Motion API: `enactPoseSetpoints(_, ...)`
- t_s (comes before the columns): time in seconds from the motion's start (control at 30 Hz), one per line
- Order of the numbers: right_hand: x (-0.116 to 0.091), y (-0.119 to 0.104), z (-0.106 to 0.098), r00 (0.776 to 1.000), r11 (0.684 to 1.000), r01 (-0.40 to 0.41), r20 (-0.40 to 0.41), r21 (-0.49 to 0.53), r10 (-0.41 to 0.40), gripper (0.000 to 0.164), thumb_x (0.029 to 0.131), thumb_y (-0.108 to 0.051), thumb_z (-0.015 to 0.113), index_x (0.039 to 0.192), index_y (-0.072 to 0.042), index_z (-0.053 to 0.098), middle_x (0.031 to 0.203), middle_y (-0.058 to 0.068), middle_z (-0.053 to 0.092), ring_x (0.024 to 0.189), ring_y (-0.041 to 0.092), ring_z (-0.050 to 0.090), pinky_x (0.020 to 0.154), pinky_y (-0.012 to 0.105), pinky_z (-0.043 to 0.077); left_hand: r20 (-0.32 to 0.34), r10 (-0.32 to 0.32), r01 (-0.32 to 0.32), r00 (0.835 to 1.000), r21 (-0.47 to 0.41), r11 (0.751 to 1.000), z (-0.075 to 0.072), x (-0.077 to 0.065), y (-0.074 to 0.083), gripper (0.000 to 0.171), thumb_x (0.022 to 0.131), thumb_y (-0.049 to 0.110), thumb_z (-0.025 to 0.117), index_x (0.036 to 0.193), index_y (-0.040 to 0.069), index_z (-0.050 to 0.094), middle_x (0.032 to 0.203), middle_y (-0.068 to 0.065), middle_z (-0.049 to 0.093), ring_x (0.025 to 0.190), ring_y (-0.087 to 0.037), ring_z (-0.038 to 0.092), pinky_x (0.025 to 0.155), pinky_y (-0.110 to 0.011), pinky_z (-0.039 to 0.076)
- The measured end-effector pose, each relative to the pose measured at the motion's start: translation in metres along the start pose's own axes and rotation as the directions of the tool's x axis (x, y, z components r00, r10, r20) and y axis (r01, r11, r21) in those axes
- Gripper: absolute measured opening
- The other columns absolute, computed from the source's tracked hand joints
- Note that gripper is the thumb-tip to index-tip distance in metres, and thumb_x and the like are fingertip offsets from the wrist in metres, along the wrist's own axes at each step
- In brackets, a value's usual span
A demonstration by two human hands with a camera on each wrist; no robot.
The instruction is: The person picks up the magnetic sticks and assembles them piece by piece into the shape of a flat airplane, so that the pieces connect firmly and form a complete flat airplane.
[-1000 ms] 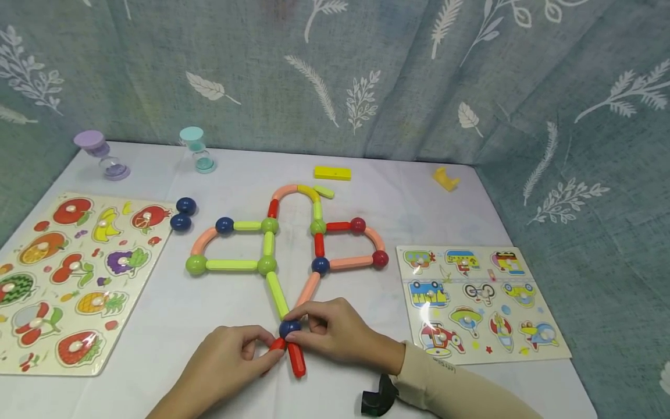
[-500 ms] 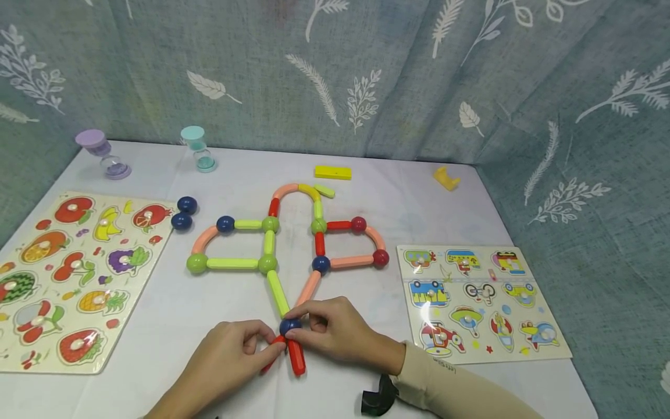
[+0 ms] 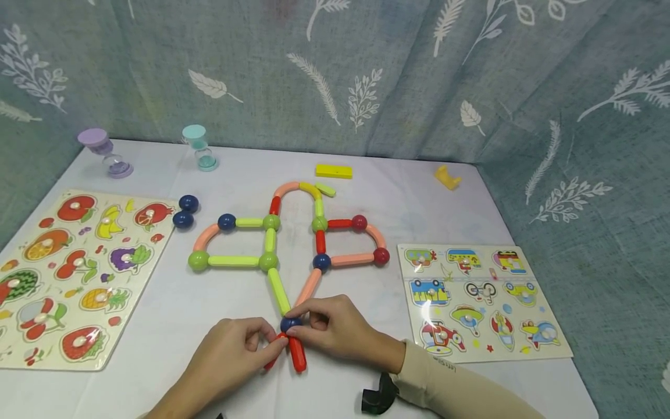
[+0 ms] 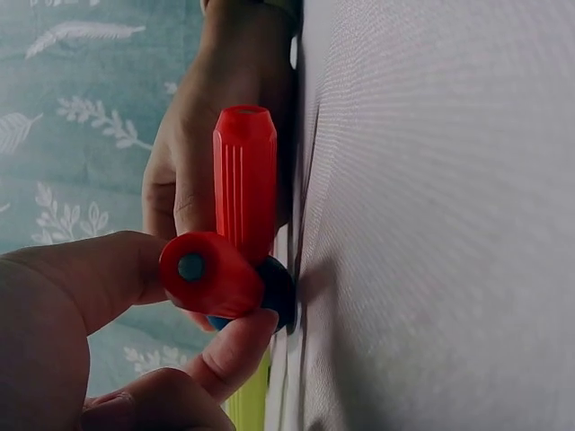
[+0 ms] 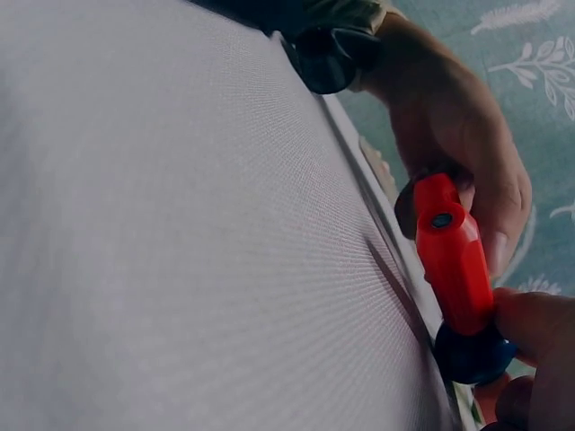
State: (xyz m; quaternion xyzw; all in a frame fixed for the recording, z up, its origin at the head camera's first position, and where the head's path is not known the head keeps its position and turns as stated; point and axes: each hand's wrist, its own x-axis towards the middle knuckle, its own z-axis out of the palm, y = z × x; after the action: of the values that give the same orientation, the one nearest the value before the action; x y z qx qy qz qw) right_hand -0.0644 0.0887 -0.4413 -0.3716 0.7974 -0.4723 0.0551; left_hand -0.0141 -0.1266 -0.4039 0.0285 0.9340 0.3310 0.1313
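My left hand (image 3: 230, 352) pinches a short red stick (image 4: 211, 278) between thumb and finger, its inner end right at a dark blue ball (image 3: 290, 325). That ball is held between the thumb and forefinger of my right hand (image 3: 340, 331). A second red stick (image 3: 298, 354) points from the ball toward the front, beside the first; the right wrist view shows it (image 5: 458, 278) meeting the ball. Behind the ball, a green stick (image 3: 280, 291) and a pink stick (image 3: 309, 286) spread in a V. They lead into a flat figure of sticks and balls with a loop on each side and an arch at the back.
A fruit puzzle board (image 3: 68, 349) lies left, with two dark blue balls (image 3: 185, 211) by its corner. To the right is a vehicle puzzle board (image 3: 487, 302). Two sand timers (image 3: 204, 157), a yellow block (image 3: 334, 171) and a yellow piece (image 3: 447, 177) stand at the back.
My left hand has shifted slightly up and turned the pinched red stick, whose outer end now shows below the fingers. The right hand keeps its hold on the blue ball.
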Motion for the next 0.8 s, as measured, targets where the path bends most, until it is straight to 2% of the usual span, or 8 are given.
enactPoseSetpoints(0.47,0.0,-0.0001,0.0006,1.0,1.0,0.004,-0.02,0.0,-0.004,0.023,0.086,-0.035,0.068,0.108,-0.028,0.067,0.054,-0.014,0.038,0.048,0.0,0.036,0.045,0.018,0.027,0.009,0.012,-0.011,1.0,-0.012,1.0,-0.0007,-0.0002,-0.0006,0.023,0.073,0.053,0.073,0.07,0.033,0.063,0.046,0.009,0.039,0.042,-0.006,0.033,0.044,-0.022,0.022)
enactPoseSetpoints(0.7,-0.0006,0.0007,0.0016,1.0,1.0,-0.006,-0.015,0.02,0.007,0.023,0.086,-0.036,0.067,0.108,-0.03,0.066,0.054,-0.014,0.039,0.048,0.0,0.037,0.045,0.019,0.028,0.005,0.022,-0.022,1.0,0.0,1.0,-0.0003,-0.001,-0.0025,0.026,0.072,0.059,0.071,0.07,0.034,0.063,0.046,0.009,0.04,0.042,-0.006,0.033,0.044,-0.022,0.023)
enactPoseSetpoints(0.8,0.0,0.001,0.0014,1.0,1.0,0.0,-0.016,0.029,0.001,0.024,0.086,-0.037,0.066,0.109,-0.029,0.066,0.054,-0.013,0.039,0.048,0.0,0.037,0.045,0.018,0.028,0.028,0.002,-0.002,1.0,0.009,1.0,-0.0026,0.0004,-0.0018,0.028,0.071,0.062,0.069,0.071,0.034,0.063,0.046,0.008,0.04,0.042,-0.006,0.032,0.044,-0.022,0.023)
